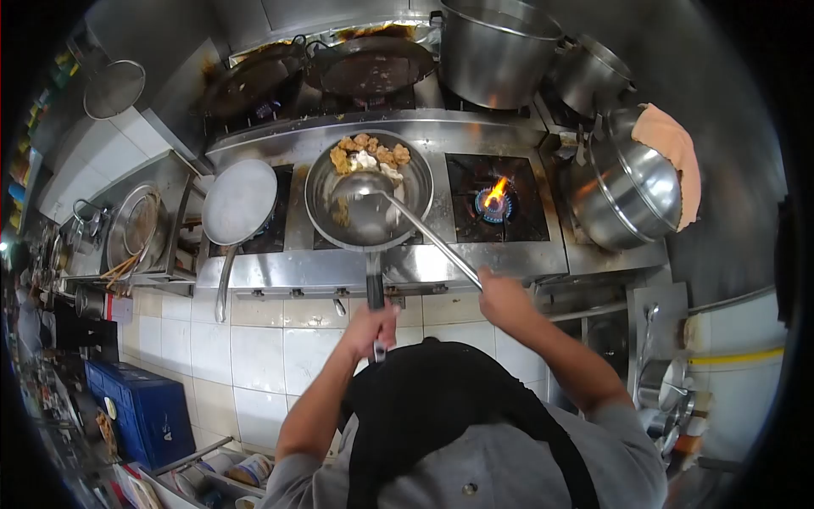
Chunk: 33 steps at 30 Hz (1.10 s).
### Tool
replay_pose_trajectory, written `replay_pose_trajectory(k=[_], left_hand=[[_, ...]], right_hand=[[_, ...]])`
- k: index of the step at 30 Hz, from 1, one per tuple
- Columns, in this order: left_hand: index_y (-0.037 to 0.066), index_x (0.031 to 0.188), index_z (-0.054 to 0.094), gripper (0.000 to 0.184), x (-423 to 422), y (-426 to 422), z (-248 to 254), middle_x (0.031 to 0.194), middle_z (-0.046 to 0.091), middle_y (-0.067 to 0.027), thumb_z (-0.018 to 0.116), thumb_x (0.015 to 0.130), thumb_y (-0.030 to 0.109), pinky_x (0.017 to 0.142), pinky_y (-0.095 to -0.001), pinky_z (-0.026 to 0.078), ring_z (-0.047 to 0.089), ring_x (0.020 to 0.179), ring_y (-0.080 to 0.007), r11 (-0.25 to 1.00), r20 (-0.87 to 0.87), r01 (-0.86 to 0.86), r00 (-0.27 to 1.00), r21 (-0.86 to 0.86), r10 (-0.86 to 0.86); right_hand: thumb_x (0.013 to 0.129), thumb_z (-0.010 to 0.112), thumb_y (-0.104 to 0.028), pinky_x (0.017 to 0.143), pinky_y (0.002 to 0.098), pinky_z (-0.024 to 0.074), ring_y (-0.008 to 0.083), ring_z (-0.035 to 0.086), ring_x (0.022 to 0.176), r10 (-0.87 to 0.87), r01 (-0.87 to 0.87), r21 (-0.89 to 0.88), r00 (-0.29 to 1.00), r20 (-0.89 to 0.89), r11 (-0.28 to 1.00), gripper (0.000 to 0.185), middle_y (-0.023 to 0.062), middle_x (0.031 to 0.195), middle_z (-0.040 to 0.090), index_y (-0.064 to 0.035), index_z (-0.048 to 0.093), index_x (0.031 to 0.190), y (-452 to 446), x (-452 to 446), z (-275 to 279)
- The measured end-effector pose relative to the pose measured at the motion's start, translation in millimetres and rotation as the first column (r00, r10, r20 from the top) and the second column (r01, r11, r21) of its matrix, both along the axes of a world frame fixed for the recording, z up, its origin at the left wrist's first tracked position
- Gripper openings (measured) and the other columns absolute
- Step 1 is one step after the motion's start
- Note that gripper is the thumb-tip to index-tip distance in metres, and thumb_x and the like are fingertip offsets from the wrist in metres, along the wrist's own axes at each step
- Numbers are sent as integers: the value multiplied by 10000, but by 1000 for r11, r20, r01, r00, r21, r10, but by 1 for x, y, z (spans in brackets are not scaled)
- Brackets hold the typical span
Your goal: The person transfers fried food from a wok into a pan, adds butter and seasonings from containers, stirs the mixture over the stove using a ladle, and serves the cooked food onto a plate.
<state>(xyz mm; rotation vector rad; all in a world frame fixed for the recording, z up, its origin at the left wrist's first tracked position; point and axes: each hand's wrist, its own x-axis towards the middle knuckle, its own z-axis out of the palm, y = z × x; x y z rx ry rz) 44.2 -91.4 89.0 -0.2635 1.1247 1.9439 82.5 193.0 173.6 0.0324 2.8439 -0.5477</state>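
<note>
My left hand (370,329) is wrapped round the black handle of a frying pan (318,212) over the middle burner. Browned chunks of food (390,155) and a white creamy lump (363,159) lie along the pan's far side. In my right hand (507,299) is the long handle of a ladle (432,242). The ladle's bowl is inside the pan, just on the near side of the white lump. Whether its bowl touches the food I cannot tell.
A lit burner (495,204) flames to the right. Left of my pan sits another pan (241,202), its handle jutting over the stove edge. Dark woks (370,66) and a large stockpot (498,55) line the back. A blue crate (140,413) stands on the floor, lower left.
</note>
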Motion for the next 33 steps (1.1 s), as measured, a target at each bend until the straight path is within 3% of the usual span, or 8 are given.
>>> replay_pose_trajectory(k=[3,7,12,14,20,25,29,33], left_hand=[[103,754,432,252,15,-16,6,552,402,1,635,903,98,378,-288,344,390,407,-108,996,17,-1,1000,-91,3],[106,748,439,245,-16,-21,4,555,406,7,632,898,85,386,-283,344,385,410,-106,999,81,40,996,-11,-39],[90,767,442,227,14,-32,-23,529,390,1,633,888,76,377,-292,342,372,393,-110,991,1,56,998,-124,-56],[87,770,438,228,14,-38,-25,528,386,-1,632,889,73,374,-294,342,371,391,-112,984,-13,81,996,-160,-84],[94,808,424,220,-9,-24,-17,558,393,-5,621,898,59,384,-295,362,382,408,-111,997,30,64,998,-40,-63],[103,838,429,205,13,-30,-36,569,398,2,620,901,61,381,-286,354,387,412,-109,990,-1,97,995,-105,-97],[109,839,429,203,3,-17,-32,581,405,11,617,904,68,382,-282,361,388,415,-99,999,95,41,995,-35,-38],[119,828,427,212,1,-7,-36,590,411,18,620,905,82,382,-282,367,386,417,-94,1000,108,12,994,21,-14]], right_hand=[[821,489,-39,770,544,486,457,638,809,-54,54,-21,998,37,998,240,283,806,644,56,509,1041,0,26,-8],[824,507,-49,768,544,488,454,638,811,-37,38,-10,997,74,999,264,279,813,648,39,511,1072,9,32,-23],[814,516,-42,775,542,485,449,639,811,-93,93,-18,995,-32,996,264,273,816,649,26,520,1069,-2,15,-22],[816,513,-42,768,548,482,451,636,808,-154,154,1,987,39,988,242,272,812,647,28,526,1047,-12,32,-19],[824,520,-61,767,549,483,450,633,809,-124,124,-30,992,-10,992,252,263,810,649,-5,524,1070,6,32,-52],[810,545,-79,754,545,482,456,628,802,-171,170,-47,985,-8,984,288,269,813,643,-2,515,1086,3,31,-37],[811,530,-67,732,543,468,473,616,806,-224,225,-195,974,28,955,307,283,812,630,17,496,1104,-6,47,-2],[814,513,-54,721,544,460,484,608,810,-225,217,-194,974,-23,957,264,293,804,618,21,489,1066,-18,25,5]])
